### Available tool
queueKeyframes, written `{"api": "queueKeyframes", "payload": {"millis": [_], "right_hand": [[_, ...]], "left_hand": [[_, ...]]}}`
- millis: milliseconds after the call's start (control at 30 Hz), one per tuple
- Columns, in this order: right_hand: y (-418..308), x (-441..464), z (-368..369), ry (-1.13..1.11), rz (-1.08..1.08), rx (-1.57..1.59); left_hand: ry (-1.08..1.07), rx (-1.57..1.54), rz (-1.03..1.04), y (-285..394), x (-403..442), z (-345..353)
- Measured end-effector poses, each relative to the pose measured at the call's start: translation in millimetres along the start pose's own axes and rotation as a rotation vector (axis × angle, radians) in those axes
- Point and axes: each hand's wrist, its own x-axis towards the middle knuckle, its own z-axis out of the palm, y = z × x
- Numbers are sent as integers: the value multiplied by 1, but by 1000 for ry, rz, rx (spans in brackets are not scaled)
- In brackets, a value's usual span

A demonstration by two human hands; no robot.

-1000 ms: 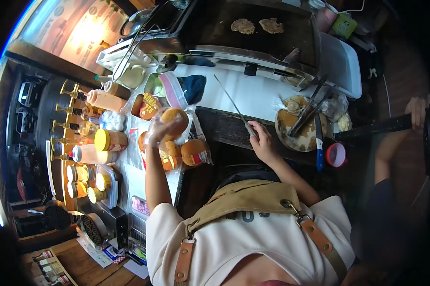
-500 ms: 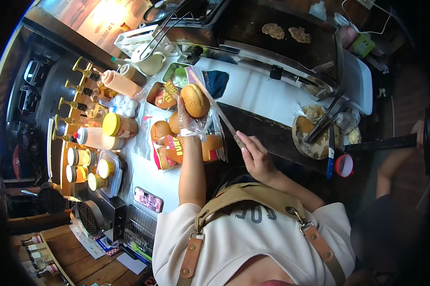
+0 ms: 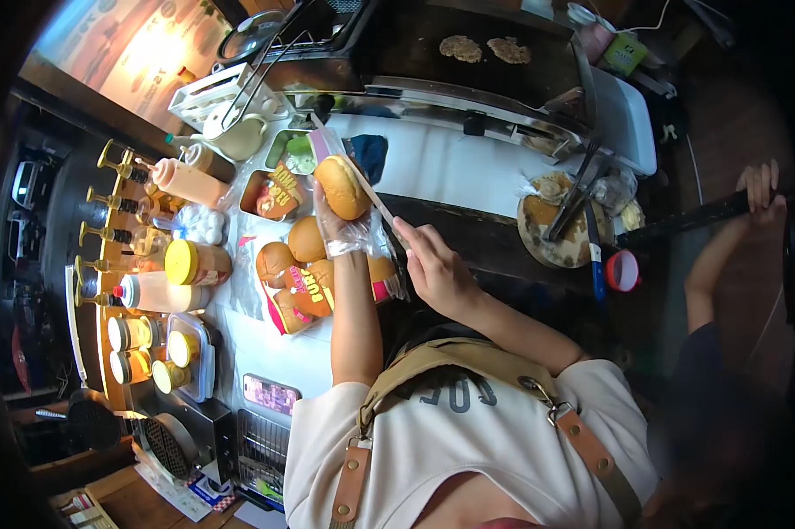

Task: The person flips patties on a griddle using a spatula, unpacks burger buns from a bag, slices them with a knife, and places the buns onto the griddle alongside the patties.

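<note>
A round bun (image 3: 341, 189) sits raised in the left hand (image 3: 345, 234), which wears a clear plastic glove. The fingers grip the bun from beneath and behind; most are hidden, so their spread cannot be told. Along the bun's right side lies the blade of a long knife (image 3: 382, 208); whether it has cut in cannot be told. To the bun's right and nearer the wearer, the right hand (image 3: 440, 271) has its fingers closed together around the knife's handle.

Just left of the bun and nearer the wearer, an opened bag of buns (image 3: 308, 291) rests on the white worktop (image 3: 239, 339). A metal tray (image 3: 248, 196) stands to the bun's left, and a smaller tray with green contents (image 3: 297, 152) just beyond it. A dark blue cloth (image 3: 368, 159) lies beyond the bun, slightly right. Farther out past the bun, to its right, two patties (image 3: 461, 48) lie on the griddle (image 3: 406, 40). Well right of the bun are tongs (image 3: 567, 203) on a round board (image 3: 538, 251) and, farther right, another person's hand (image 3: 759, 187).
</note>
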Motion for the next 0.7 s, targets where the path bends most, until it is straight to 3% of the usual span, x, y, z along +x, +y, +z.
{"api": "queueKeyframes", "payload": {"millis": [67, 133, 200, 267, 333, 400, 467, 567, 600, 700], "right_hand": [[-5, -13, -4, -56, 6, 20], [-6, -23, -8, -66, -18, 3], [-8, -19, -9, 6, -47, -25], [-7, 3, -3, 6, -72, -115], [-10, 8, -2, 9, -29, -73], [-23, -10, -10, -79, 69, -116], [-20, -23, -9, -49, 11, -103], [-20, -8, -8, -6, 11, -99], [-19, 3, -7, -25, 29, -142], [-23, -5, -11, -38, 7, -154]], "left_hand": [[-34, 73, 123, 12, 9, -15], [72, 51, 175, 14, 5, -7], [65, 200, 132, 9, 4, -9], [-19, 143, 124, -9, 3, -3], [-84, -116, 27, -13, 1, 8], [-36, -14, 82, 0, 0, 11], [18, 83, 144, 4, -1, 9], [-67, 2, 0, -11, 1, -4], [-46, -92, 47, -24, -5, 4], [-134, 24, 35, -10, -5, 10]]}}
